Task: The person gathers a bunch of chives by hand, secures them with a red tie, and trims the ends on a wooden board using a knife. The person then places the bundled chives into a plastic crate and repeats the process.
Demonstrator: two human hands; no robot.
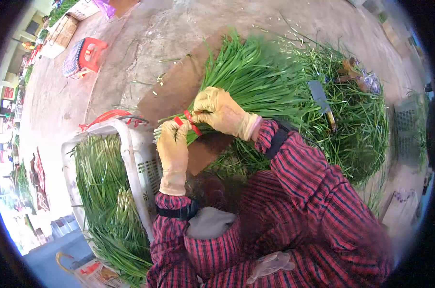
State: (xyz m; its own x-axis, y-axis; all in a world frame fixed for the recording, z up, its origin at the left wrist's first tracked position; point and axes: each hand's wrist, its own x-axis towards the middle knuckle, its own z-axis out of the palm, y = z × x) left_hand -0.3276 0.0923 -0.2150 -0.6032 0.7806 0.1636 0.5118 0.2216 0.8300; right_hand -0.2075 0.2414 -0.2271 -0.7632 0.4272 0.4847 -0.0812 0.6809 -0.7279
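hands (173,146) (217,109): 2 | held bunch (248,72): 1 | knife (319,96): 1 | red stool (89,55): 1

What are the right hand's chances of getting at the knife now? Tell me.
Probably yes: the knife lies uncovered on loose greens, but the right hand is busy at the red tie.

You've got a red stool (90,54) top L, w/ a striped seat cover (72,62), on the concrete flr (145,26). Tan box (61,34) nr it, purple bag (106,7) above. Far R: grey slotted crate (405,128). Btm L: printed bag (96,274) w/ a handle.
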